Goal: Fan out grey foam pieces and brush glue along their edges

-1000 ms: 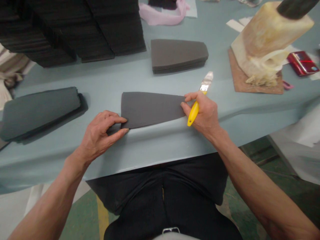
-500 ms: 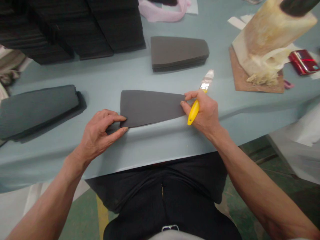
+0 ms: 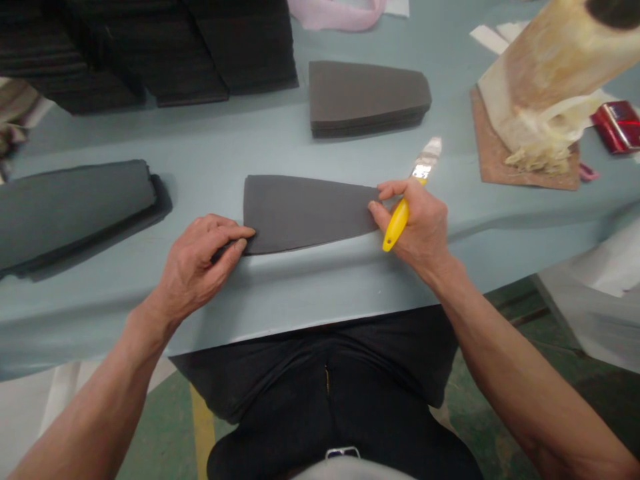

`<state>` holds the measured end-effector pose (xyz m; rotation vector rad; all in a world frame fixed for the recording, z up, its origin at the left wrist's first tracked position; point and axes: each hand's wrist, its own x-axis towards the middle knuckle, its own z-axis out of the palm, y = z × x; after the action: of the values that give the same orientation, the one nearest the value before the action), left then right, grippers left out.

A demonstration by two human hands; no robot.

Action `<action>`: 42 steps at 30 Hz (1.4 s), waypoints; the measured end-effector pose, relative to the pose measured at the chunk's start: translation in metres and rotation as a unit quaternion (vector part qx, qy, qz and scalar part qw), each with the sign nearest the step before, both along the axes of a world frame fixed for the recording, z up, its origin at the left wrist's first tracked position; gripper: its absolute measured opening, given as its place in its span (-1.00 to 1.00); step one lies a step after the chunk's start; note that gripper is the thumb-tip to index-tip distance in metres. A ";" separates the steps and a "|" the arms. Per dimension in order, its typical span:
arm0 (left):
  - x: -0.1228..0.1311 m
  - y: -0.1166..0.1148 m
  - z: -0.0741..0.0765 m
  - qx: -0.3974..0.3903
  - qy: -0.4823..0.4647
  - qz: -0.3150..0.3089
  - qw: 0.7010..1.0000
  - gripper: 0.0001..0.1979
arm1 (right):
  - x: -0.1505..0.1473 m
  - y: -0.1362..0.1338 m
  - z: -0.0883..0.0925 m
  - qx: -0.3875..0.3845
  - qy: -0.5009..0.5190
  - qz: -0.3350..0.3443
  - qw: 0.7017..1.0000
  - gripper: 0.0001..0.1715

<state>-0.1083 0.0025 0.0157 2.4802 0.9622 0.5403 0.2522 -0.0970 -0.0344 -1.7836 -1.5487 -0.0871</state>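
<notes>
A dark grey tapered panel [image 3: 310, 213] lies flat on the table in front of me, its wide end to the left. My left hand [image 3: 203, 260] pinches the panel's near left corner between thumb and forefinger. At the narrow right end, the thumb and forefinger of my right hand [image 3: 423, 220] touch the edge. That same hand grips a flat paintbrush [image 3: 397, 225] with a yellow handle, its pale bristles pointing up and away. Whether the panel is one layer or two I cannot tell.
Beyond the panel sits a stack of similar grey pieces [image 3: 367, 97]. Dark green-grey pieces [image 3: 75, 207] lie at left, with tall black stacks [image 3: 240, 47] behind. At right, a glue-stained container [image 3: 545, 80] stands on a brown board [image 3: 490, 147] beside a shiny red object [image 3: 617, 127].
My left thumb has moved up towards the forefinger, closing on the panel's corner. My right hand keeps the brush at the narrow end. The whole view has shifted slightly.
</notes>
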 end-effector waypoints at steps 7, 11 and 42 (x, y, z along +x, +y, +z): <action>-0.002 0.000 -0.001 -0.012 -0.006 0.002 1.000 -0.70 | 0.001 -0.002 0.005 -0.016 -0.001 0.005 1.000 -0.82; 0.000 -0.001 0.001 -0.019 0.005 0.010 1.000 -0.69 | 0.001 -0.002 0.006 -0.017 0.011 0.017 1.000 -0.81; 0.002 -0.004 0.000 0.000 0.000 0.022 1.000 -0.71 | 0.000 -0.004 0.005 -0.004 0.006 0.017 1.000 -0.81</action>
<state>-0.1059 -0.0016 0.0159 2.4636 1.0196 0.5536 0.2518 -0.1013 -0.0296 -1.7604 -1.5719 -0.0524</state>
